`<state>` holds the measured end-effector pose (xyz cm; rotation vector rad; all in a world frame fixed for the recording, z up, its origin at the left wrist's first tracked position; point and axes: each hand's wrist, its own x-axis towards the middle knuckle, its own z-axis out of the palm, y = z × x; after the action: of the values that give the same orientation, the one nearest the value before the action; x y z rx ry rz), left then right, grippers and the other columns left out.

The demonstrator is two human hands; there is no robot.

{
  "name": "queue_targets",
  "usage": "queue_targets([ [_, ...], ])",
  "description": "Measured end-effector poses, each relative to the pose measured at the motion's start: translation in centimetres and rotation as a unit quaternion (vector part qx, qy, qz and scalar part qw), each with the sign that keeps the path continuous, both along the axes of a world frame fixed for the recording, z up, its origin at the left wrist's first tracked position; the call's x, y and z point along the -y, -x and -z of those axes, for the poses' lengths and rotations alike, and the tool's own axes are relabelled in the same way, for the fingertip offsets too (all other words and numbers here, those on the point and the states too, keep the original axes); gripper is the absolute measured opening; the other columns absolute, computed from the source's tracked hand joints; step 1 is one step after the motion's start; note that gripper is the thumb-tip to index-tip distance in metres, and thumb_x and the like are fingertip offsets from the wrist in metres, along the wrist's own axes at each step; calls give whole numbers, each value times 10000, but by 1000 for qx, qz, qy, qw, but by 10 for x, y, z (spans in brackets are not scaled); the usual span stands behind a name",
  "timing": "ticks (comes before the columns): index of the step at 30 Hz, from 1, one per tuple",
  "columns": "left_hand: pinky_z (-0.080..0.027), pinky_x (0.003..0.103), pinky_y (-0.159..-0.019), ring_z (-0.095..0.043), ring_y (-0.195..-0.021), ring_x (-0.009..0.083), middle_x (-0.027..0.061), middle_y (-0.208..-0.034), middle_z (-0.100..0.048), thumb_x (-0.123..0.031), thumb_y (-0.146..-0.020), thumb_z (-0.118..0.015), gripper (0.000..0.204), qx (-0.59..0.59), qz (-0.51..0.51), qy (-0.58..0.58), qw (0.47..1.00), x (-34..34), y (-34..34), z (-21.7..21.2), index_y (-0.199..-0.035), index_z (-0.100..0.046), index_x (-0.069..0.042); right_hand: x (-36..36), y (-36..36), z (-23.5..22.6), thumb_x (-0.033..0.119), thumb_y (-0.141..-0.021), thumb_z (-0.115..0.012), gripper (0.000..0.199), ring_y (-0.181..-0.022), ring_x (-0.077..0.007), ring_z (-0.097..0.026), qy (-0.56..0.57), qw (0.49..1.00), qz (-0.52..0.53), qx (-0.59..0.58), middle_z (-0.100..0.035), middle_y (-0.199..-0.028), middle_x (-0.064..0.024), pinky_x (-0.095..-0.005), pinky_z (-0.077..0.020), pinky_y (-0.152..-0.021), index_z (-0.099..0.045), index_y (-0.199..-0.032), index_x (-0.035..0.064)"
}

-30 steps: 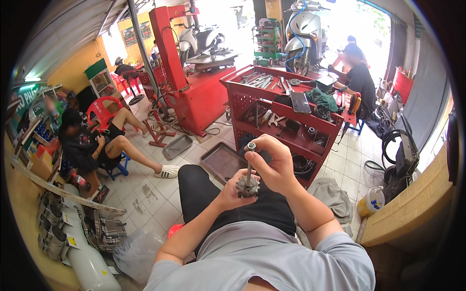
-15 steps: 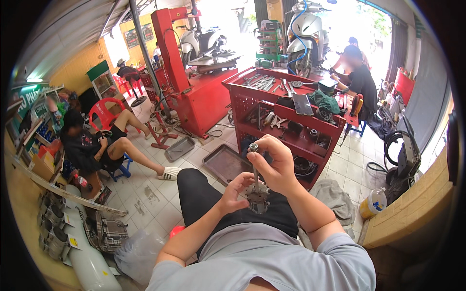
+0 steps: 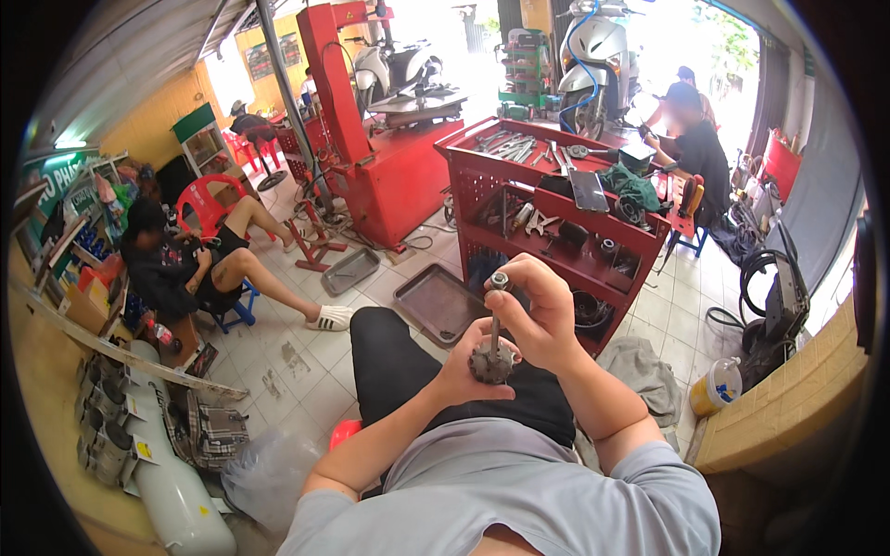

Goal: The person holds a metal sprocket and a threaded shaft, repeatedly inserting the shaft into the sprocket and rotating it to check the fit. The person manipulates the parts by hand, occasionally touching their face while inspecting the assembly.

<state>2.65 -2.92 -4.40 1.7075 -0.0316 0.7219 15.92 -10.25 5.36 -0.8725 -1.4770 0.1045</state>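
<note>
My left hand is wrapped round a round, dark metal part with a notched rim, held above my lap. In my right hand is a slim metal wrench, with a socket-like end standing up by the thumb and forefinger. Its shank runs down to the round part, upright or slightly tilted. Whether its lower end sits on a bolt cannot be made out. The fingers of my left hand are partly hidden behind the part.
Ahead right stands a red tool trolley with spanners and a phone on top. A metal tray lies on the tiled floor. A seated person is at the left, another at the far right. Behind is a red lift.
My left hand has closed further round the metal part and raised it slightly, with its face tipped toward me. The right hand still grips the wrench. The view has shifted a little.
</note>
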Motion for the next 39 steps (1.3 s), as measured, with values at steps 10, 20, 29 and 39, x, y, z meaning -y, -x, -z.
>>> queue_targets([
  [10,-511,265,-764,-620,-808,95,16,-897,-649,-82,-708,-808,428,-84,9,38,996,0,-5,23,-1059,-566,-55,1,-1,-1,16,-826,-649,94,-756,-137,-530,5,1000,1,12,-598,-846,-63,-259,-424,-685,-604,-897,-26],
  [20,-502,263,-714,-605,-768,89,18,-858,-635,-95,-718,-768,332,-62,-86,13,994,4,-5,26,-987,-577,-54,-2,4,-1,171,-979,-501,254,-791,-94,-547,64,989,-130,-22,-572,-870,-39,-246,-445,-708,-600,-1095,-32],
  [29,-489,280,-677,-577,-720,96,15,-808,-615,-109,-709,-768,315,-34,-148,-8,988,8,-7,22,-940,-561,-53,0,27,8,121,-943,-560,255,-742,-73,-496,75,954,-183,-224,-515,-833,-23,-235,-439,-695,-437,-1147,30],
  [39,-503,299,-683,-609,-725,128,47,-824,-639,-146,-701,-784,345,-36,-163,-67,984,7,-7,28,-962,-582,-45,-2,29,10,52,-947,-526,262,-671,-72,-496,45,939,-231,-249,-518,-835,-27,-218,-417,-596,-415,-1185,59],
])
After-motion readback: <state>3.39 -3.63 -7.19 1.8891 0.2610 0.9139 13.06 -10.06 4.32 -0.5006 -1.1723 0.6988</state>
